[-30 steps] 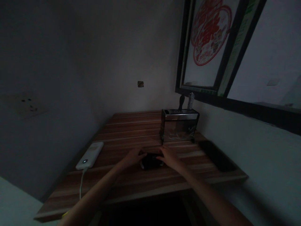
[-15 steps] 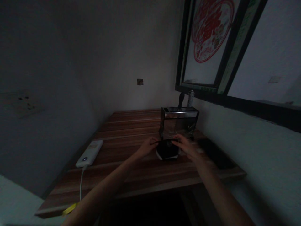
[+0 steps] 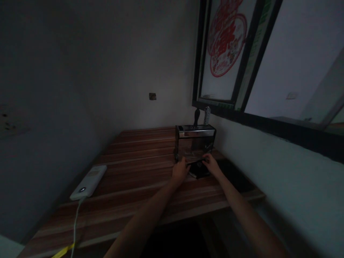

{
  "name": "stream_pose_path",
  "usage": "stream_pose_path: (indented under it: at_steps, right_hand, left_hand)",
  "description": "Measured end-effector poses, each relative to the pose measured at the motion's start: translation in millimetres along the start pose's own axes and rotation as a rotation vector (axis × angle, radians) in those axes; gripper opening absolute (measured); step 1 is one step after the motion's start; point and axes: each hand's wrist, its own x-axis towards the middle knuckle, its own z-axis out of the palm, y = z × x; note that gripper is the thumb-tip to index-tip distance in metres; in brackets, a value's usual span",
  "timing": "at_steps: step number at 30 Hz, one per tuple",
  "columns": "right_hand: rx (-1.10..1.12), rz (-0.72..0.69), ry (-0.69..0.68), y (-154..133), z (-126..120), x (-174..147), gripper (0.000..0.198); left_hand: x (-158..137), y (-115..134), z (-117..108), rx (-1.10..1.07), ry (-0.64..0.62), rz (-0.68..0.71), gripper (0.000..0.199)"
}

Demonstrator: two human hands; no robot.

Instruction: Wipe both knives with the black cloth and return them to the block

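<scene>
A small flat black item (image 3: 198,170) with a pale lower edge and a faint mark on its face lies between my hands, at the table's right front. It may be a pouch or folded cloth; the dim light hides its kind. My left hand (image 3: 180,170) is closed at its left edge, fingers bent and partly hidden. At its upper right corner, my right hand (image 3: 211,165) pinches the edge between thumb and fingers. Just behind stands a shiny knife-block-like holder (image 3: 195,143), with a dark handle (image 3: 197,116) and a pale handle (image 3: 206,115) sticking up from its top.
The wood-grain table (image 3: 139,168) runs back to the wall. On its left lies a white power bank (image 3: 89,182) with a white cable (image 3: 75,225) and a yellow strip (image 3: 63,251). A dark flat panel (image 3: 236,175) lies right of my hands, below a framed window (image 3: 219,104).
The view has swung slightly right, so the scene sits further left. My left hand has turned and come closer to my right hand, and the black item looks flatter or more tilted.
</scene>
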Motion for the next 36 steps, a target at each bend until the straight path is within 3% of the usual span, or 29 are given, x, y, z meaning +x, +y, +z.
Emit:
stream_pose_path:
  at_steps: [6, 11, 13, 15, 19, 22, 25, 29, 36]
  right_hand:
    - [-0.375, -0.154, 0.093, -14, 4, -14, 0.025]
    - [-0.481, -0.316, 0.233, -60, -3, -27, 0.014]
    - [-0.373, -0.366, 0.159, -88, 9, -35, 0.016]
    - [-0.256, -0.380, -0.039, -115, 36, -42, 0.022]
    - [-0.109, -0.350, -0.347, -147, 119, -52, 0.027]
    - [0.027, -0.268, -0.345, -147, 173, -54, 0.024]
    - [0.086, -0.226, -0.316, -137, 197, -54, 0.024]
    - [0.155, -0.190, -0.283, -126, 197, -54, 0.024]
    - [0.247, -0.173, -0.294, -122, 195, -54, 0.026]
  left_hand:
    - [-4, 5, -6, 0.100, -0.023, 0.006, 0.025]
    - [-19, -9, -28, -0.193, 0.077, 0.089, 0.021]
    - [-25, -27, -40, -0.396, 0.139, 0.109, 0.025]
    - [-28, -49, -50, -0.587, 0.177, 0.086, 0.031]
    - [-31, -94, -59, -0.866, 0.276, -0.106, 0.028]
    - [-30, -116, -59, -0.967, 0.393, -0.194, 0.024]
    - [-27, -124, -60, -0.867, 0.379, -0.180, 0.027]
    - [-24, -124, -61, -0.695, 0.305, -0.131, 0.029]
    - [-29, -122, -63, -0.630, 0.296, -0.139, 0.028]
